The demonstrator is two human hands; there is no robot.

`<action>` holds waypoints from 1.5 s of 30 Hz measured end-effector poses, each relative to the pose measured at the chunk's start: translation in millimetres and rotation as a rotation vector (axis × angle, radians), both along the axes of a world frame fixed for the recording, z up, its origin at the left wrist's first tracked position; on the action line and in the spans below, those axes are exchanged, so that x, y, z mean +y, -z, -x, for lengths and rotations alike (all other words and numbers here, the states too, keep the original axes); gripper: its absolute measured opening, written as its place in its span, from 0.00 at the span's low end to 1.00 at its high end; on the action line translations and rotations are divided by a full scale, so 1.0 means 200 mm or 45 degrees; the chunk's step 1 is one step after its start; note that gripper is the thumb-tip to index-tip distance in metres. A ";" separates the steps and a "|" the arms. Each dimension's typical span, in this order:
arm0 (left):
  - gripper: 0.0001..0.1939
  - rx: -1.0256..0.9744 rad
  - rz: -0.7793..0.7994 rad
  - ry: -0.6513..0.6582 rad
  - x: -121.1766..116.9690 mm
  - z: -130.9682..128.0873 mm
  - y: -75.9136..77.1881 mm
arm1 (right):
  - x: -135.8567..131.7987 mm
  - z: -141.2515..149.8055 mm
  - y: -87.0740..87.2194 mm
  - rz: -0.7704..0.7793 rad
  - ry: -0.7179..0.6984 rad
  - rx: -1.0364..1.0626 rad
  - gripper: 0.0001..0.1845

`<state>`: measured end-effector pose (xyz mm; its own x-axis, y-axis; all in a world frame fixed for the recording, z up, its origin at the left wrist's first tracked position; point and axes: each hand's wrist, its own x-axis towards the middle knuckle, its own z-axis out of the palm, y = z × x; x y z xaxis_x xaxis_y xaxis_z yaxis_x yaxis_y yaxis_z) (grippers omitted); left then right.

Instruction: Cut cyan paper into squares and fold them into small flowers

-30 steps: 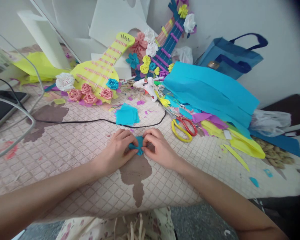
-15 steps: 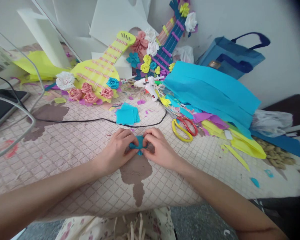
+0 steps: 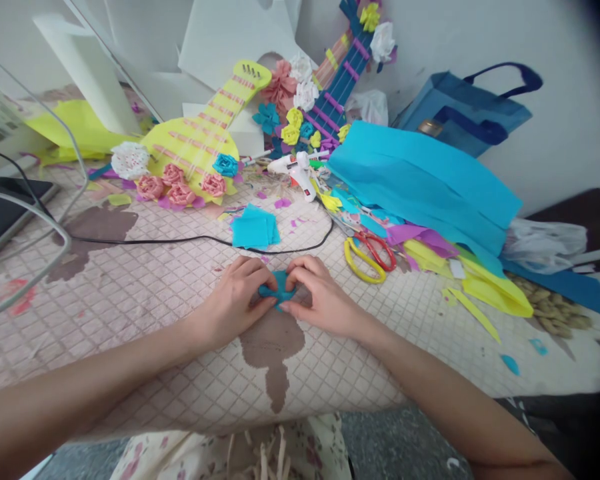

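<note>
Blue paper (image 3: 280, 291): one piece, two hands (image 3: 279, 299) (fingers pinching).

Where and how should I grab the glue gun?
I'd pinch the white handle across its width, coming from the near side: the gun seems to lie flat with the handle angled toward the person, while the nozzle points off to the left.

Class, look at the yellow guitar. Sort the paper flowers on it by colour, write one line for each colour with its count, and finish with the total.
White flower: 1
Pink flowers: 4
Blue flower: 1
Total on the yellow guitar: 6
</note>
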<state>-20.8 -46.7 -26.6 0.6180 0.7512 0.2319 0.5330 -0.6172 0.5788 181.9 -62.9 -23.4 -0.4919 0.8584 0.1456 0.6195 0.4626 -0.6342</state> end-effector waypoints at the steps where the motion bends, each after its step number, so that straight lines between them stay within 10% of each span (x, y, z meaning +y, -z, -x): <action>1: 0.02 0.002 -0.003 0.001 0.00 0.00 0.00 | 0.00 0.00 0.00 0.007 -0.008 0.015 0.07; 45: 0.04 -0.002 -0.062 -0.060 -0.01 -0.02 0.01 | 0.00 0.04 0.02 -0.096 0.115 0.002 0.07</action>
